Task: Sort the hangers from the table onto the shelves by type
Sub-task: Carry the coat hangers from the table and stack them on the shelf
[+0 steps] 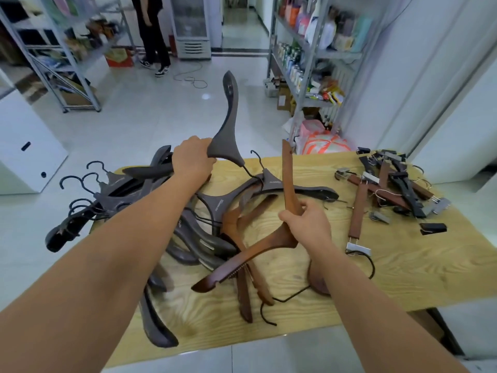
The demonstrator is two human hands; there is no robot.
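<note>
Two hands are up over the table (408,275), well apart and each clamped on its own hanger. The left hand (192,157), at 11 o'clock of the tabletop, has its fingers wrapped round the neck of a grey hanger (228,122). This hanger is lifted off the far edge, with one arm rising toward 12 o'clock, the other running off toward 9, and its black hook hanging toward 4. The right hand (306,224), near table centre, grips a brown hanger (269,246) at the neck; one arm stands up toward 12 o'clock, the other slopes down to 8. Beneath it lie more brown ones (236,227), crossed and touching. A grey pile (121,195) sprawls over the table's 9 o'clock edge with its hooks outward. Two grey hangers at centre carry small white print (274,182), too fine to read. Clip hangers (390,189), brown and black with metal clips, are heaped at 2 o'clock, well apart from the rest. Beyond the table stand a metal shelf (309,63) at 1 o'clock, stocked with bottles and packets whose labels are blurred, and a second shelf (67,49) at 10 o'clock. A person in black (153,30) stands at 11 o'clock beside a glass-door cooler (191,25), and a cord (191,79) is coiled on the floor.
</note>
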